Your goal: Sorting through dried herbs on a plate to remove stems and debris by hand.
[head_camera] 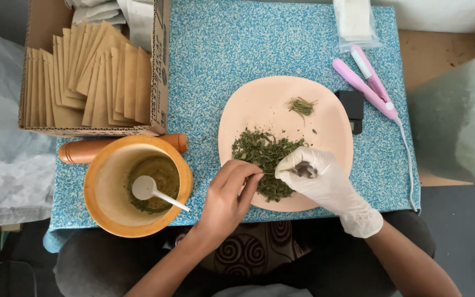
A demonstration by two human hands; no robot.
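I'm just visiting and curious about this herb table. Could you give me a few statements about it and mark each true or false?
1. The right hand wears a white glove. True.
2. The left hand is gloved too. False: it is bare.
3. The dried green leaves lie on a pale round plate. True.
4. The orange bowl holds a metal fork. False: a white spoon lies in it.
5. The cardboard box holds brown paper packets. True.

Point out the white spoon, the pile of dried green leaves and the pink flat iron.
white spoon point(145, 187): head view, on its round bowl, inside the orange mortar.
pile of dried green leaves point(262, 149): head view, middle of the heap on the plate.
pink flat iron point(361, 85): head view, mid-body of its arm.
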